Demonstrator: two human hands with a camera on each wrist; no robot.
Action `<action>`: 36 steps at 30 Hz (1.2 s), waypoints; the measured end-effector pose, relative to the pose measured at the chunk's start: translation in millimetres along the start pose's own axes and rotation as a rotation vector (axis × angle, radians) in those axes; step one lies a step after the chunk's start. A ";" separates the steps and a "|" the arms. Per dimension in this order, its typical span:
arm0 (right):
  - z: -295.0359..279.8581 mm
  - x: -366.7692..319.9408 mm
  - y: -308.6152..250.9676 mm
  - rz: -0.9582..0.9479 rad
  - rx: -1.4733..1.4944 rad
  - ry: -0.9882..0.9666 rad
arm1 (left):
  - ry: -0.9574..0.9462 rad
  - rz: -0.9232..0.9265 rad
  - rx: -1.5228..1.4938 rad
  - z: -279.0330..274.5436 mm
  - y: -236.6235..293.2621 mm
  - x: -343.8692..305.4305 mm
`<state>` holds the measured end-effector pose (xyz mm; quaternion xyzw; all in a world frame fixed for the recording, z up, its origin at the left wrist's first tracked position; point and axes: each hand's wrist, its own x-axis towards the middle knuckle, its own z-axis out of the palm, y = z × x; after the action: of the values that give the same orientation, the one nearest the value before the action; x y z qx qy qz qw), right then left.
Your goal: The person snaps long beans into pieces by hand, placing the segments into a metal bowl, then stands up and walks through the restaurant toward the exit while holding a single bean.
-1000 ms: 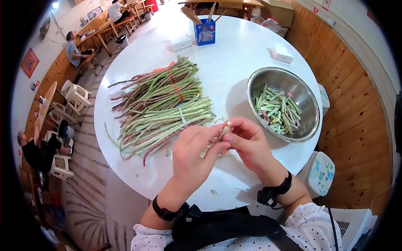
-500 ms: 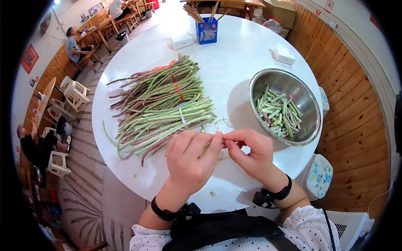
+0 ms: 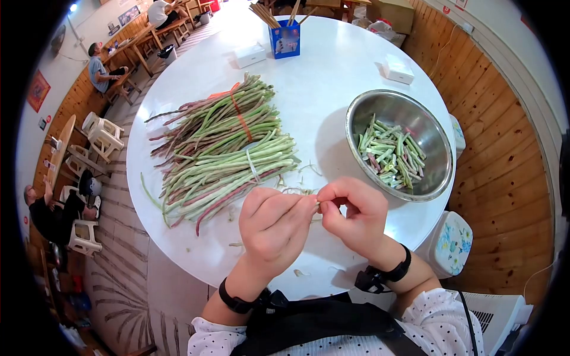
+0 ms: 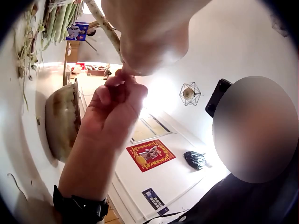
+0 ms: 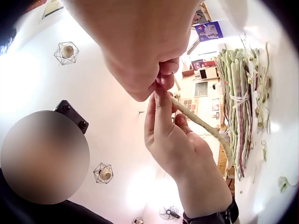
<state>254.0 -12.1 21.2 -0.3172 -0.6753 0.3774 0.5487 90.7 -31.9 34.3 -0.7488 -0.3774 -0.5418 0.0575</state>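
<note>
A slender pale green long bean [image 5: 201,122] runs through my left hand [image 3: 273,228], which grips it near one end. My right hand [image 3: 354,210] pinches at the same end with thumb and forefinger, the two hands' fingertips meeting. In the head view the fingers hide most of this bean. Just beyond the left hand lie tied bundles of long beans: a pale green bundle [image 3: 225,169] with a white tie and a darker, purplish bundle [image 3: 208,121] with an orange band. Right of the hands, a steel bowl [image 3: 436,163] holds short bean pieces [image 3: 392,151].
Bean scraps [image 3: 310,169] lie on the round white table [image 3: 314,77] around the hands. At its far side are a blue box [image 3: 285,41] of chopsticks and two white boxes. A flowered stool [image 3: 451,244] stands at right. Several people sit at left.
One second ago the bean's end stuck up between my fingers. Both hands have since come lower, fingertips together, with the bean turned out of sight in the head view.
</note>
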 end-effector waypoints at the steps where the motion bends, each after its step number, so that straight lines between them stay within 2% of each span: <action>1: -0.5 -0.3 2.1 0.063 0.097 -0.017 | -0.010 -0.009 -0.028 -1.4 -1.0 -1.7; 5: -6.9 2.4 -2.1 0.363 0.400 -0.131 | -0.052 -0.088 -0.159 -9.1 -8.4 -7.7; 8: -4.4 1.2 -3.3 0.458 0.565 -0.172 | 0.003 -0.225 -0.271 -14.7 -5.0 -9.1; 13: -3.8 6.7 11.7 0.419 0.363 0.023 | 0.353 -0.495 -0.697 -46.7 -9.7 -9.1; 14: -3.8 9.9 11.9 0.411 0.288 0.046 | 0.380 -0.500 -0.763 -54.9 -12.7 -6.0; 17: -4.0 11.0 8.8 0.434 0.133 -0.072 | 0.419 -0.550 -0.928 -72.3 -16.4 -0.1; 20: 0.7 10.3 7.0 0.083 -0.130 -0.227 | 0.370 -0.622 -0.993 -68.8 -14.0 -3.3; 22: 15.4 10.4 0.3 -0.053 -0.069 -0.206 | 0.346 -0.702 -1.009 -60.1 -10.9 -6.5; 24: 25.9 7.0 -5.4 -0.151 -0.081 -0.160 | 0.318 -0.784 -1.001 -46.3 -8.3 -11.8; 27: 17.3 1.2 0.1 -0.069 -0.163 -0.183 | 0.244 -0.881 -0.791 -35.5 -8.0 -14.0; 28: 15.8 1.9 0.1 -0.037 -0.187 -0.177 | 0.186 -0.696 -0.412 -33.0 -8.9 -11.3; 30: 12.9 4.4 2.4 -0.092 -0.242 -0.135 | 0.078 -0.280 0.327 -30.6 -8.9 -2.1; 31: 11.8 6.9 2.8 -0.133 -0.275 -0.125 | -0.089 -0.153 0.447 -33.8 -4.0 -1.3; 34: 10.8 7.6 7.7 -0.241 -0.353 -0.090 | -0.215 0.084 0.505 -19.3 -4.9 -1.3; 36: 10.9 7.7 8.5 -0.243 -0.337 -0.084 | -0.173 0.015 0.346 -15.5 -7.1 -1.6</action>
<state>241.9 -3.0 16.5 -0.3048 -0.7844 0.2029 0.5006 74.1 -35.3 36.9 -0.7744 -0.4628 -0.4018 0.1570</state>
